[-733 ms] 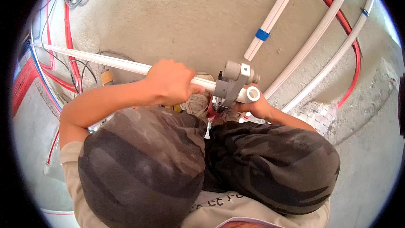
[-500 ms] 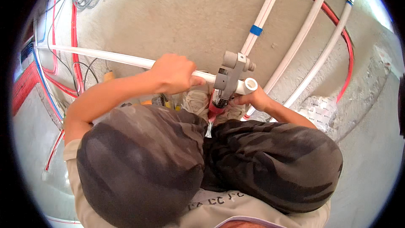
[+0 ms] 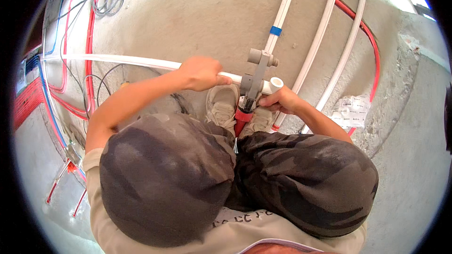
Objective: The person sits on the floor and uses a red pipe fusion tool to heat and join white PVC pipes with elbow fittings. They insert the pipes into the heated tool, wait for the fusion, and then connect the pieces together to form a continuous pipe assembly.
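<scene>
My left hand (image 3: 201, 73) grips a long white plastic pipe (image 3: 117, 60) that runs from the far left to an open end (image 3: 276, 83) in front of me. A grey pipe cutter (image 3: 255, 74) with a red handle (image 3: 242, 118) is clamped over the pipe near that end. My right hand (image 3: 278, 101) holds the cutter just below the pipe end. I am crouching; my knees in camouflage trousers fill the lower picture, and my light shoes (image 3: 222, 103) stand under the pipe.
Three white pipes (image 3: 325, 28) run diagonally over the concrete floor at the upper right, one with blue tape (image 3: 275, 30). Red conduit (image 3: 374, 61) curves beside them. Red, blue and grey cables (image 3: 87, 42) lie at the left. A white printed bag (image 3: 351, 110) lies at the right.
The view has shifted so the pipe and hands sit higher and further from me. Both hands keep their hold on pipe and cutter; the cutter now stands more upright over the pipe.
</scene>
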`<state>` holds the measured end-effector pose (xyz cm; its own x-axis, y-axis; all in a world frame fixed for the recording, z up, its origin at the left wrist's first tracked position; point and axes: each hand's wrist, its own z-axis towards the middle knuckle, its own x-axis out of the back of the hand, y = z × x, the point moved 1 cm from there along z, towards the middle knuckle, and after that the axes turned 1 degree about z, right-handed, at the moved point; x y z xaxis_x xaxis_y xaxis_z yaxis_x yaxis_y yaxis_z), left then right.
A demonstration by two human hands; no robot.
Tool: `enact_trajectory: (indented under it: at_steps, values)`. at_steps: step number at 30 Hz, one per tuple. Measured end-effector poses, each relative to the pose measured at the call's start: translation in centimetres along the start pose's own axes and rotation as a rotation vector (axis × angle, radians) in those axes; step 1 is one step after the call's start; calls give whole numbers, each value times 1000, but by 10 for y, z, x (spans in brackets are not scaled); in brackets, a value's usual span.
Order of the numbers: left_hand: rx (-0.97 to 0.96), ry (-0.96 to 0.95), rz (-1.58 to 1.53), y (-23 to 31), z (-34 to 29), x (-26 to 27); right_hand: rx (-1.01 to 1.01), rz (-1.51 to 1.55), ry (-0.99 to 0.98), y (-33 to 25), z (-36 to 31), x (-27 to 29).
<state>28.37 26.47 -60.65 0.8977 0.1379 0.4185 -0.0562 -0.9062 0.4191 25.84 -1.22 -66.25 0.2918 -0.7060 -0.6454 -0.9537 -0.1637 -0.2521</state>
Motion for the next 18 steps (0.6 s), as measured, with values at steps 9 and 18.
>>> enact_trajectory:
  at_steps: [9, 18]
  values:
    - [14, -35, 48, -6, 16, 1, -34, 58, -87, 4, 10, 17]
    - [78, -26, 52, 2, 14, 1, 131, -302, 22, 9, 10, 24]
